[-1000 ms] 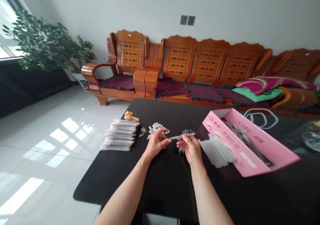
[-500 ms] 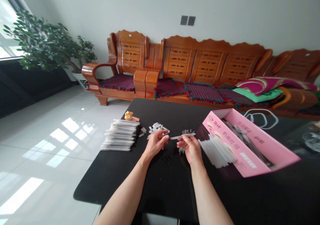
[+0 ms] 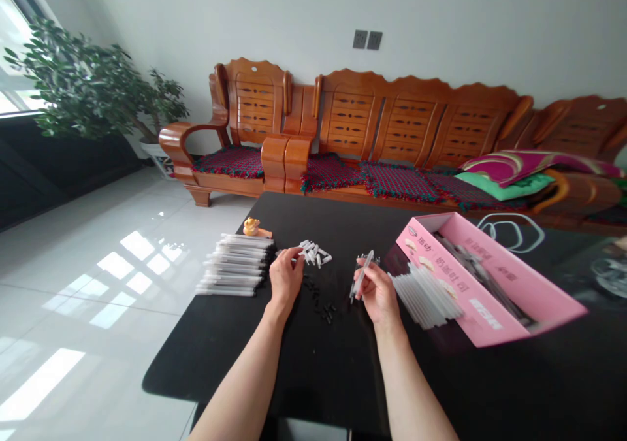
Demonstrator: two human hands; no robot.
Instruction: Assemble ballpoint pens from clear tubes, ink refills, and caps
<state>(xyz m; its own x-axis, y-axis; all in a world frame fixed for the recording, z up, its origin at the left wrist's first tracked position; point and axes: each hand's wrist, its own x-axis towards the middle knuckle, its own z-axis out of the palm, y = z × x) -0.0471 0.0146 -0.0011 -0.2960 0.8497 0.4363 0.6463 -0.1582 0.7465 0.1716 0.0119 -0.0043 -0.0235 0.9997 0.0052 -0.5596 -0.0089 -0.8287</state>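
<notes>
White pen [image 3: 364, 271] in right grip [image 3: 380, 293] (closed)

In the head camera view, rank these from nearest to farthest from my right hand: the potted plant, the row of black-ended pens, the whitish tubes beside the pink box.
From your right hand:
1. Whitish tubes: just to its right, beside the pink box.
2. Row of black-ended pens: left, past your left hand.
3. Potted plant: far left, beyond the table.
</notes>
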